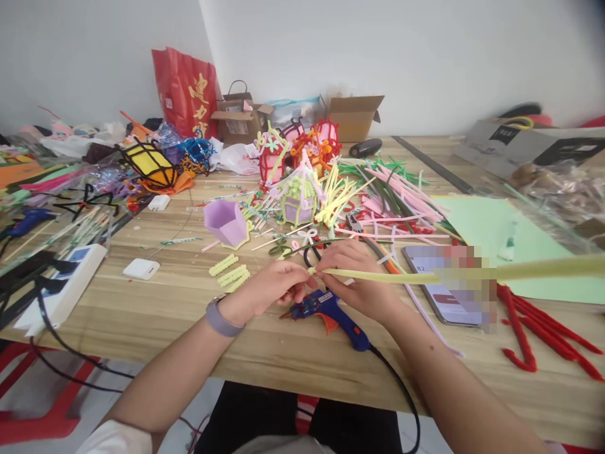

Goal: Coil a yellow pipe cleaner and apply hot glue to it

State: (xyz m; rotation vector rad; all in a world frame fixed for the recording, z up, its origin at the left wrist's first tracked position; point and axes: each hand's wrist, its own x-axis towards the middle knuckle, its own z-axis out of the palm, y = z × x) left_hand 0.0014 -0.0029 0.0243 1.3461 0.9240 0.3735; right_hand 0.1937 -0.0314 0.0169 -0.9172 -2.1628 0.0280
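My left hand (280, 282) and my right hand (353, 272) come close together over the table. Both pinch a pale yellow pipe cleaner (397, 275) near its left end; the rest stretches far to the right. A dark green pipe cleaner (302, 250) lies just behind my fingers. Below my hands lies a blue glue gun (343, 320) with an orange trigger, its nozzle to the left. Several twisted yellow pipe cleaner pieces (231, 275) rest left of my left hand. Behind them a purple hexagonal paper cup (227, 224) leans over a yellow edging.
A phone (439, 284) and red pipe cleaners (543, 331) lie at right, near a green sheet (524, 246). Finished small lanterns (299, 208), loose pipe cleaners (401, 189) and pliers (354, 224) fill the middle. A power strip (66, 284) and white charger (140, 268) sit left.
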